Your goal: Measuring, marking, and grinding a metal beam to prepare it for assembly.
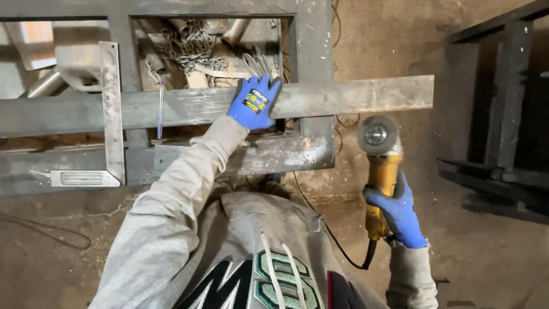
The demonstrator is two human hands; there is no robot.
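At the far left of the steel frame (311,63), a metal framing square (111,114) lies with its long leg crossing the flat steel bar (354,94) and its short leg along the frame's lower rail; through the frame's opening behind it show a tangle of chain (191,46) and metal offcuts (46,80), while a thin blue-handled tool (160,109) hangs across the bar's face; the bar runs along the frame from the left edge and juts past the frame's right upright; the left hand (254,103), in a blue glove, lies flat with fingers spread on the bar near the frame's right upright, pressing on it rather than wrapping it; to the right, clear of the frame and below the bar's free end, the right hand (400,212), also blue-gloved, is closed firmly round the yellow body of an angle grinder (380,166), its disc facing up and just under the bar, not touching it; the grinder's black cord (337,243) trails down over the dirt floor (492,257); dark steel frames (503,114) stand at the far right
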